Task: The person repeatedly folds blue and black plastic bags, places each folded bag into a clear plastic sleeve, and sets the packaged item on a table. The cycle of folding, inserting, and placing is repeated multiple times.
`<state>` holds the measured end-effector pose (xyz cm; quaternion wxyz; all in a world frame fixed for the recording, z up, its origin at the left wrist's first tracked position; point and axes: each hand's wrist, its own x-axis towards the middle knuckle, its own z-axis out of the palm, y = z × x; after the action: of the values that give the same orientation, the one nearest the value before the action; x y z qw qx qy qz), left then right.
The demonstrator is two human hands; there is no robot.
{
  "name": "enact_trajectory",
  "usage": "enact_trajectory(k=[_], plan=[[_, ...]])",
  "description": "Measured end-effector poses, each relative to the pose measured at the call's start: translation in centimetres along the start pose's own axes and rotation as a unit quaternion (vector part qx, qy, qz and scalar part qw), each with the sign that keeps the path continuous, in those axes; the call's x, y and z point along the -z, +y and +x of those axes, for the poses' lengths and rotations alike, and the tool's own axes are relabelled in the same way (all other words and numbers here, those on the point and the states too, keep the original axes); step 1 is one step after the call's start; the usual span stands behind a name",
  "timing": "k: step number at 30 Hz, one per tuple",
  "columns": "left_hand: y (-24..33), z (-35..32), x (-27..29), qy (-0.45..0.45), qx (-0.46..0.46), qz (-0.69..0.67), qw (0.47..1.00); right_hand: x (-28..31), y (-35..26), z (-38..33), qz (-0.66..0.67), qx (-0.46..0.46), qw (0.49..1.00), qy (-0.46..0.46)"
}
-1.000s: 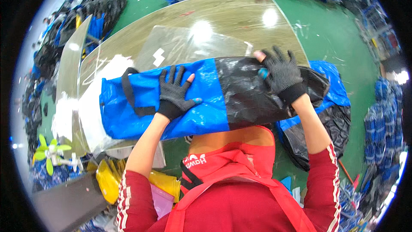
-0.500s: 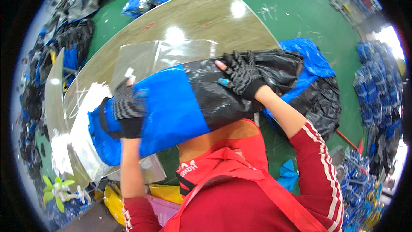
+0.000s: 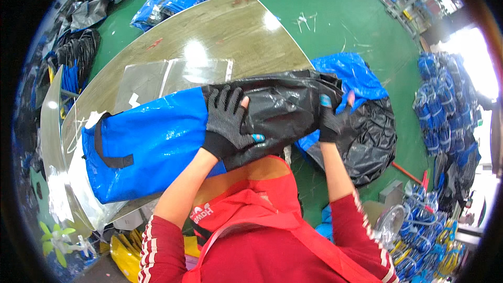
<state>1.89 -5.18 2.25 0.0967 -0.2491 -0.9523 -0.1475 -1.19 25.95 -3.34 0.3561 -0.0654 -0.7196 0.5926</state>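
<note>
On your bench (image 3: 246, 31), a long blue bag (image 3: 152, 144) half-sleeved in a black plastic wrapper (image 3: 283, 112) lies over flat clear plastic bags (image 3: 157, 76).

The right hand (image 3: 331, 120) hides the black bag's (image 3: 285, 107) end.

Glossy blue woven-plastic bag (image 3: 152, 147), crinkled black film sleeve (image 3: 283, 107) (shiny), worn wooden table (image 3: 225, 36).
</note>
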Motion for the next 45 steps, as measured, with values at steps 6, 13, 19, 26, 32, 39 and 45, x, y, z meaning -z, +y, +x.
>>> enact_trajectory(k=[6, 13, 19, 26, 32, 39, 45], plan=[[1.1, 0.4, -2.6, -0.005, 0.009, -0.023, 1.0, -0.8, -12.4, -1.2, 0.283, -0.256, 0.917, -0.112], [3.3, -1.2, 2.5, -0.013, -0.026, -0.034, 0.999, -12.0, -19.0, -10.0, -0.121, 0.289, 0.765, -0.562], [1.3, -10.6, 12.5, -0.215, -0.205, -0.339, 0.893, -13.8, -20.5, -12.6, -0.226, 0.281, 0.729, -0.581], [-9.2, -12.1, 5.7, 0.038, 0.039, 0.028, 0.998, -14.4, -16.8, -10.2, -0.247, 0.322, 0.792, -0.457], [-9.4, -11.9, 3.8, 0.045, 0.078, 0.007, 0.996, -17.9, -15.5, -12.7, -0.399, 0.302, 0.754, -0.425], [-15.6, -22.1, 14.9, -0.048, 0.329, 0.255, 0.908, -21.4, -20.5, -17.7, -0.21, 0.347, 0.769, -0.495], [-24.6, -36.7, 11.8, 0.112, 0.504, 0.201, 0.833, -29.0, -20.9, -23.0, -0.313, 0.377, 0.692, -0.53]])
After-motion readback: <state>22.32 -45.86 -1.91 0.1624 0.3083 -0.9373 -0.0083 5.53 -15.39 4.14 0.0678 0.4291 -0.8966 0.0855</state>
